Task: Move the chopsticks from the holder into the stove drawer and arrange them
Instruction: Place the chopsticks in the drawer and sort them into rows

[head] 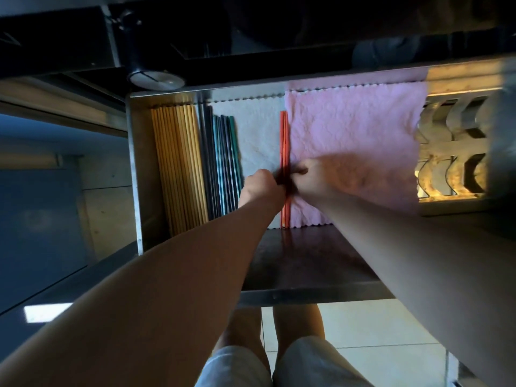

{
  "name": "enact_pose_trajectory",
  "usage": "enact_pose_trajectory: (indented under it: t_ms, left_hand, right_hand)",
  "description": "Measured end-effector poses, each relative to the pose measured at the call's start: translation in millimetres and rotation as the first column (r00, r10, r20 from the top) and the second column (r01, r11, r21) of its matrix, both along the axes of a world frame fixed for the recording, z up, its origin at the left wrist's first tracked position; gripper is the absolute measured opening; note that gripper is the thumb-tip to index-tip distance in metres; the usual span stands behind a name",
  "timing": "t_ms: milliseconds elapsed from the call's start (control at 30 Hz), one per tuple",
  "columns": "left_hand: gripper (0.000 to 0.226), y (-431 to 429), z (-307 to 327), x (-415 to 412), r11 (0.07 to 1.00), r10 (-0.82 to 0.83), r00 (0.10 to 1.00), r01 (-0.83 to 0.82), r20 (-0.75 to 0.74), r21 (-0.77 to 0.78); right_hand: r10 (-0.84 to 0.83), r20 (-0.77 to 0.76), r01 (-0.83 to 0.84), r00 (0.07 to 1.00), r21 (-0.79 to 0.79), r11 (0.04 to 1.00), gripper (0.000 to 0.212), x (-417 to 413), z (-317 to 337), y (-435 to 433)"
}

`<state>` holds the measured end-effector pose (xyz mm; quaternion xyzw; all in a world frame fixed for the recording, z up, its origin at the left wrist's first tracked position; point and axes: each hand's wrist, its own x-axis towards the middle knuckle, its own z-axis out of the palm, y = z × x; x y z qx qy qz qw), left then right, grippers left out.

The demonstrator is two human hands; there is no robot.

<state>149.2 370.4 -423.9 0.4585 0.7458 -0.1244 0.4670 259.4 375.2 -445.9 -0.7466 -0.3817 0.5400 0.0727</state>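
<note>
While left hand and right hand pinch orange chopsticks, wooden chopsticks line the drawer.

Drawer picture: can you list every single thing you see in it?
drawer: one, steel, pulled open
wooden chopsticks: many, tan, drawer's left side
dark chopsticks: several, grey and green, beside the wooden ones
red chopsticks: two, orange-red, where the cloths meet
white cloth: one, white, drawer middle
pink cloth: one, pink, drawer right
knob: one, silver, above the drawer
rack: one, metal, right of the drawer
left hand: one, curled on the red chopsticks
right hand: one, at the red chopsticks, grip blurred
</note>
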Motion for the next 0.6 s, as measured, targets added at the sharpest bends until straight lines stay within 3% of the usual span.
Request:
enact_pose_trajectory:
  t_ms: [167, 433, 600]
  left_hand:
    - [0.025, 1.3, -10.4, 2.5, 0.991, 0.135, 0.991, -0.135, 0.022, -0.014]
    - [0.021, -0.1, -13.7, 0.4, 0.996, 0.089, 0.996, -0.089, 0.032, 0.008]
    - [0.026, 1.6, -17.7, 2.8, 0.981, 0.194, 0.98, -0.194, 0.031, -0.018]
  right_hand:
    - [0.015, 0.027, -0.014, 1.0, -0.037, 0.999, 0.014, 0.0, -3.9, 2.8]
    - [0.05, 0.035, -0.048, 0.998, -0.051, 0.998, 0.02, 2.7, 2.1, 6.1]
    - [0.022, 0.031, -0.02, 0.999, -0.054, 0.998, 0.019, 2.0, -0.3, 8.7]
